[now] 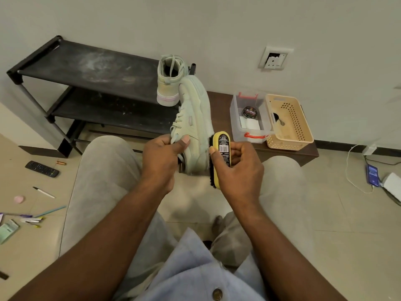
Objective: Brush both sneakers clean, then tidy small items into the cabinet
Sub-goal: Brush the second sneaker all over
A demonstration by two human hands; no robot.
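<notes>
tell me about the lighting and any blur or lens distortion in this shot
Head view: soft, even indoor light, no harsh glare, only faint shadows under the shoe rack; the wide-angle lens makes the rack lean outward; the held sneaker and brush look sharp, though the brush label's print is too small to read.

Softly and evenly lit from above, fairly bright, without hard glare. Only faint, blurred shadows beneath the shoe rack (86,70) and on the floor in front of it, under the held sneaker (195,118). Dull dusty sheen on its top shelf. Bowed by wide-angle distortion away from the rack, toward every edge.
</notes>
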